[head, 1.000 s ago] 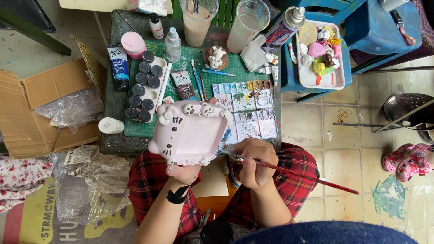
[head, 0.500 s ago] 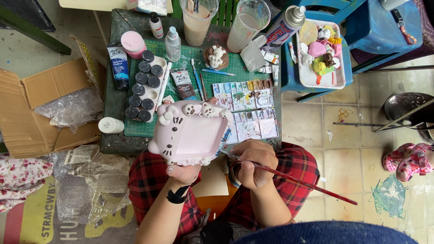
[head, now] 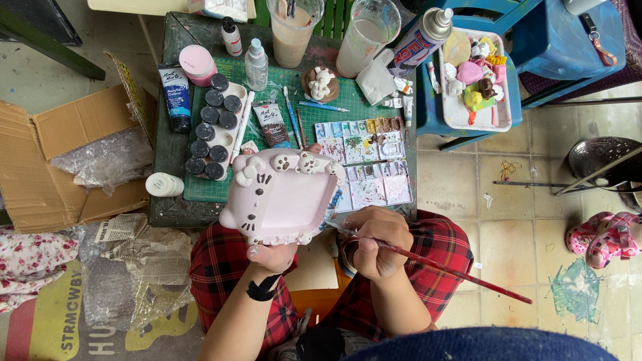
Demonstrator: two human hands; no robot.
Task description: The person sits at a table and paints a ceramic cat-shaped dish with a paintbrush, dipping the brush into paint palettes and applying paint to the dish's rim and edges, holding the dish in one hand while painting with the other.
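Two hands are busy over your lap: your left hand [head: 271,254] grips the lower edge of the pale pink cat-shaped ceramic tray [head: 281,197] and holds it tilted above the near edge of the green worktop [head: 267,87], while your right hand [head: 374,244] is curled round the long red-handled paintbrush [head: 441,267], fingers pinching it near the bristle end. The brush tip sits at about 4 o'clock from the tray, close to its lower right corner, though whether it touches I cannot tell. By the look of it, you are at the painting step, working along that edge. The white watercolour palette with many small wells [head: 364,160] lies at 2 o'clock from the tray. A fine stroke here likely calls for a steady tray and a light wrist.
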